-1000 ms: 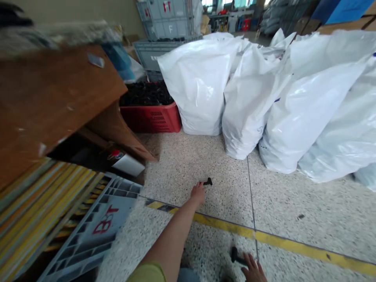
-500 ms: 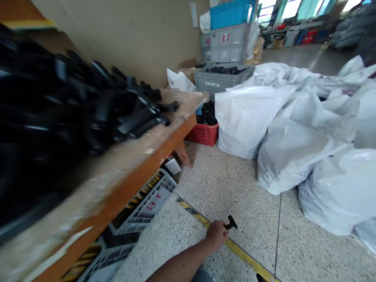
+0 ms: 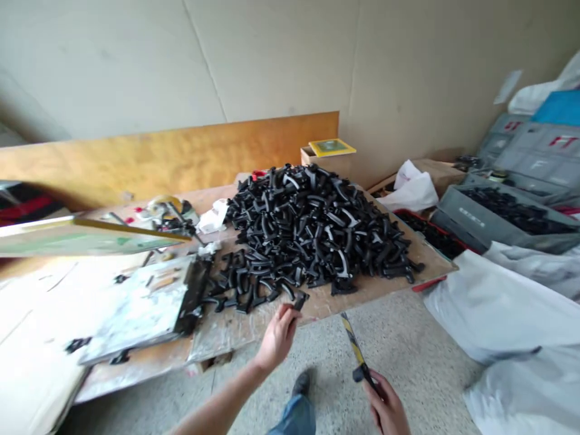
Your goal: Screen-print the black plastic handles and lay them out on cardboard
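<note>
My left hand [image 3: 277,338] is raised at the front edge of the wooden table [image 3: 235,329], its fingers pinched round one small black plastic part [image 3: 299,299]. A large heap of the same black parts [image 3: 312,232] lies on the table just beyond it. Low at the bottom edge, my right hand [image 3: 387,408] is closed round another black part [image 3: 362,375] above the floor.
A stained flat board [image 3: 140,308] and small tools lie on the table's left. Grey crates [image 3: 502,211] of black parts and a red crate [image 3: 430,238] stand to the right, with white sacks [image 3: 507,314] on the floor. A yellow floor line [image 3: 351,338] runs under the table.
My view has swung up from the floor to the tabletop. My left hand picked a black part off the floor and lifted it to the table edge. My right hand has come back into view.
</note>
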`<state>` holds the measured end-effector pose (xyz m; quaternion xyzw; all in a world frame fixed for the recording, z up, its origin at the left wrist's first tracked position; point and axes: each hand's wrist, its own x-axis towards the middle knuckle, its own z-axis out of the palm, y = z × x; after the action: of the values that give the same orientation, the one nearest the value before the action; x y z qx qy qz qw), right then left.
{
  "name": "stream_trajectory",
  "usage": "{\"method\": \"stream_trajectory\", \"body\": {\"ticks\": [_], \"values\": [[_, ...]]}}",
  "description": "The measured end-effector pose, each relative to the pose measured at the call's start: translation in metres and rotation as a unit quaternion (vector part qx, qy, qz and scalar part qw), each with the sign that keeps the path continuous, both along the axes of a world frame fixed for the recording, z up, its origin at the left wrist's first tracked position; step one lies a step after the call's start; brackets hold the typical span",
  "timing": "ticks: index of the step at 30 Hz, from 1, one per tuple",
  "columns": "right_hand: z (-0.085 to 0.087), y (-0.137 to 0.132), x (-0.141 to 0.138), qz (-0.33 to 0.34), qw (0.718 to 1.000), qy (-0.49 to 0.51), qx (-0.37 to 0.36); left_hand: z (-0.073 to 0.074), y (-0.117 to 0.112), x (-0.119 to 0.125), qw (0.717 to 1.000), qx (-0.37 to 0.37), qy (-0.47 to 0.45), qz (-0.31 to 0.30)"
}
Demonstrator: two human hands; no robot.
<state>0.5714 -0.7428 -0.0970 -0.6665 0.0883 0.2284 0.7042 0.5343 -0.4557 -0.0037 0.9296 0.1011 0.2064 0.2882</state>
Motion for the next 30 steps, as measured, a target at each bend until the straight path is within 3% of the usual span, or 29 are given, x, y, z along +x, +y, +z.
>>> {"method": "stream_trajectory", "body": {"ticks": [3, 5, 7, 10, 13, 16, 18, 20, 22, 24, 26, 30], "values": [[0.05, 0.055, -0.002, 0.052, 0.996, 0.029, 0.06, 0.037, 0.056, -0.001, 0.996, 0.034, -0.045, 0.066], [0.081, 0.103, -0.007, 0.041, 0.993, 0.013, 0.107, 0.053, 0.071, -0.005, 0.994, 0.02, -0.07, 0.085], [0.11, 0.159, -0.017, 0.012, 0.989, -0.018, 0.145, 0.067, 0.071, -0.012, 0.995, -0.011, -0.083, 0.05], [0.147, 0.244, -0.044, 0.01, 0.98, -0.086, 0.181, 0.089, 0.072, -0.028, 0.993, -0.035, -0.096, -0.064], [0.178, 0.303, -0.079, 0.032, 0.975, -0.095, 0.196, 0.107, 0.113, -0.039, 0.986, -0.087, -0.113, -0.087], [0.211, 0.33, -0.103, 0.091, 0.964, -0.021, 0.25, 0.113, 0.189, -0.05, 0.98, -0.166, -0.112, 0.013], [0.233, 0.34, -0.106, 0.13, 0.939, 0.028, 0.316, 0.107, 0.236, -0.064, 0.966, -0.207, -0.101, 0.12], [0.251, 0.35, -0.101, 0.146, 0.919, 0.052, 0.361, 0.097, 0.268, -0.088, 0.946, -0.24, -0.091, 0.199], [0.258, 0.362, -0.092, 0.152, 0.916, 0.058, 0.368, 0.086, 0.282, -0.12, 0.934, -0.265, -0.08, 0.225], [0.255, 0.378, -0.084, 0.175, 0.917, 0.066, 0.353, 0.074, 0.286, -0.157, 0.927, -0.286, -0.065, 0.235], [0.242, 0.395, -0.078, 0.207, 0.919, 0.07, 0.33, 0.063, 0.286, -0.196, 0.915, -0.295, -0.05, 0.272], [0.203, 0.44, -0.073, 0.304, 0.925, -0.004, 0.228, 0.049, 0.294, -0.274, 0.863, -0.288, -0.045, 0.413]]}}
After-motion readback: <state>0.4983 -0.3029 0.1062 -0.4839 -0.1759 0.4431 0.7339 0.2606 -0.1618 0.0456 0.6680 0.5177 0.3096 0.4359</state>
